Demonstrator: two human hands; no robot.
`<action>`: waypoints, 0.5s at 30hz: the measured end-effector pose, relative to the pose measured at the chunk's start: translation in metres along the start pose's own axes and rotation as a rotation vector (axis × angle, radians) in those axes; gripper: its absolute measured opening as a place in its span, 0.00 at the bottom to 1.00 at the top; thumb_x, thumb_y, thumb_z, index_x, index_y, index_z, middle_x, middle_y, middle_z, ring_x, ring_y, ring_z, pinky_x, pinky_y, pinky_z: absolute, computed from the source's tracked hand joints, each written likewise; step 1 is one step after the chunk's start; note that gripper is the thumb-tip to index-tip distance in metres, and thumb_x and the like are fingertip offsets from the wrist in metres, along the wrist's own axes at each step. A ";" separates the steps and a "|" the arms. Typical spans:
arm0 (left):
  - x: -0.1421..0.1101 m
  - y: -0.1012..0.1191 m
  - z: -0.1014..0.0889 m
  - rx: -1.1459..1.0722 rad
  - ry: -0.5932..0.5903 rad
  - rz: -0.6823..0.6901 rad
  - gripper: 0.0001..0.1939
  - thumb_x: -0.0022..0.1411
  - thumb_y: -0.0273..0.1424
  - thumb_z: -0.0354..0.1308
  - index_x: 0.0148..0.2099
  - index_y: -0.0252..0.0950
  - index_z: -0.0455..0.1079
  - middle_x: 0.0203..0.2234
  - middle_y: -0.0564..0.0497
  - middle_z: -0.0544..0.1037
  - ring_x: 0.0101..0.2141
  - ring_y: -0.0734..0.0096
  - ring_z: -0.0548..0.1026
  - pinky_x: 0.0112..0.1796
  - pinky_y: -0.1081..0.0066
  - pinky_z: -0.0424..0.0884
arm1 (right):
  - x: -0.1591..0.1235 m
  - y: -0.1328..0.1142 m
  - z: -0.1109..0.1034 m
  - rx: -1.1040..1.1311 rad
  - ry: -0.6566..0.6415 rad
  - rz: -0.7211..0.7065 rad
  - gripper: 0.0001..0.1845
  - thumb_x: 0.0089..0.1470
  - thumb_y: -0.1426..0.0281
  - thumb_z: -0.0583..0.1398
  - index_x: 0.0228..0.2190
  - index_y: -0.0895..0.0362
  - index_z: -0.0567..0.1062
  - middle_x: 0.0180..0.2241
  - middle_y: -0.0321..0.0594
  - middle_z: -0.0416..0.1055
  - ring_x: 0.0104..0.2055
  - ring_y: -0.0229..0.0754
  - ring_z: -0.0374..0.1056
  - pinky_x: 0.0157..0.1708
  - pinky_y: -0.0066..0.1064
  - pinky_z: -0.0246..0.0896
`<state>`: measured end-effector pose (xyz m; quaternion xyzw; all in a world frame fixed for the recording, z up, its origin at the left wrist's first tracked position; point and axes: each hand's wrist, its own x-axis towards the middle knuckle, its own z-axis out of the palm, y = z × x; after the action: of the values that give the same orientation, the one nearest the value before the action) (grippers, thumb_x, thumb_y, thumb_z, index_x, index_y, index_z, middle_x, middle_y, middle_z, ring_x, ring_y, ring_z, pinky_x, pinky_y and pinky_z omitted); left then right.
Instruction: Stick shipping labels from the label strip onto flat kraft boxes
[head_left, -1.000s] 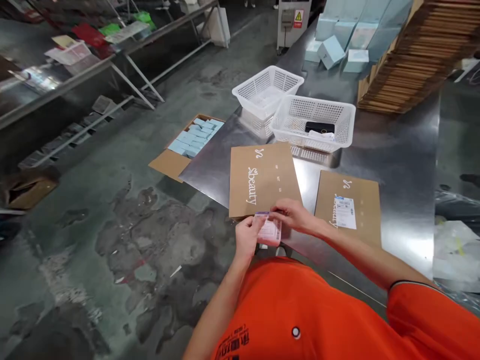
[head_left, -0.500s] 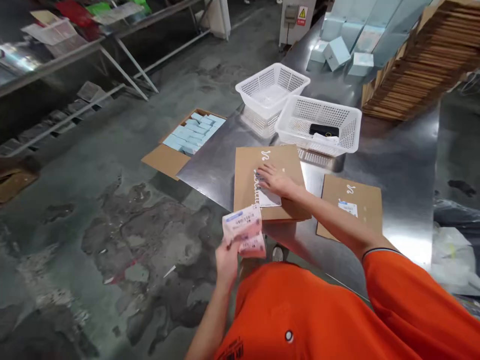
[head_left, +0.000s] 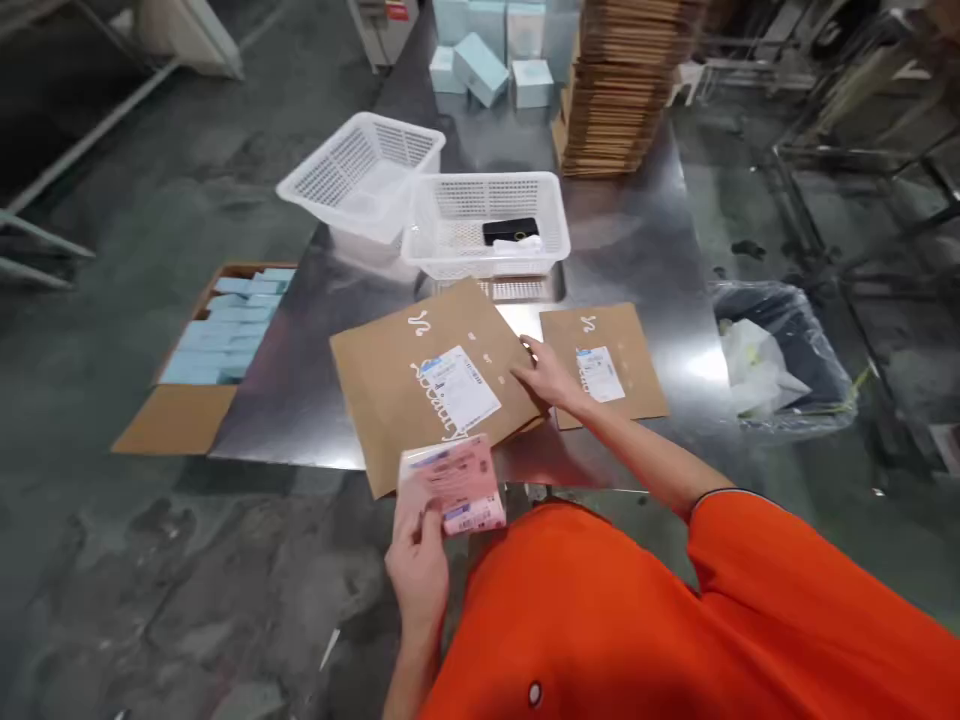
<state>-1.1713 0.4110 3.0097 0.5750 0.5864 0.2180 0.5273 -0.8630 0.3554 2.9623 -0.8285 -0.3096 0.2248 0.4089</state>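
Observation:
My left hand (head_left: 420, 565) pinches a folded strip of pink-and-white shipping labels (head_left: 454, 480) in front of the table edge. My right hand (head_left: 547, 375) grips the right edge of a flat brown cardboard box (head_left: 382, 385), which lies turned at an angle and overhangs the near table edge. White lettering and a white shipping label (head_left: 461, 390) show on its upper face. Under its right corner, another layer of cardboard peeks out. Just right of my right hand lies a second flat cardboard box (head_left: 637, 360), also bearing a label (head_left: 600, 373).
Two white perforated baskets (head_left: 360, 170) (head_left: 487, 265) stand beyond the boxes; the right one holds a black object (head_left: 510, 231). Farther back are light-blue boxes (head_left: 480, 70) and stacked cardboard (head_left: 619, 110). An open carton (head_left: 176, 420) sits left, a lined bin (head_left: 817, 400) right.
My right hand has gone from lying flat on the label to gripping the box's right edge. The box has turned and its label is uncovered. The view has swung right.

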 end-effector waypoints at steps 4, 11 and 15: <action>0.002 0.003 0.030 -0.096 -0.050 -0.098 0.18 0.50 0.43 0.63 0.35 0.32 0.73 0.27 0.52 0.75 0.29 0.69 0.72 0.30 0.73 0.71 | -0.029 0.050 -0.034 0.141 0.166 0.130 0.32 0.52 0.67 0.59 0.57 0.61 0.62 0.56 0.49 0.61 0.56 0.45 0.59 0.58 0.38 0.54; 0.028 0.005 0.025 -0.029 0.289 -0.008 0.17 0.46 0.41 0.64 0.29 0.30 0.71 0.23 0.55 0.70 0.24 0.77 0.67 0.24 0.76 0.68 | -0.026 0.000 0.013 0.408 0.213 -0.045 0.29 0.52 0.72 0.56 0.56 0.62 0.64 0.50 0.47 0.65 0.51 0.41 0.62 0.56 0.34 0.57; 0.021 0.014 0.012 0.043 0.342 0.041 0.19 0.48 0.42 0.62 0.34 0.30 0.74 0.24 0.54 0.72 0.24 0.76 0.68 0.24 0.76 0.69 | -0.026 0.015 -0.041 0.588 0.167 -0.145 0.27 0.53 0.67 0.57 0.55 0.57 0.67 0.50 0.40 0.67 0.49 0.40 0.64 0.54 0.34 0.59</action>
<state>-1.1498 0.4289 3.0101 0.5525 0.6600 0.3109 0.4030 -0.8509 0.3079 2.9769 -0.6662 -0.2552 0.2059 0.6699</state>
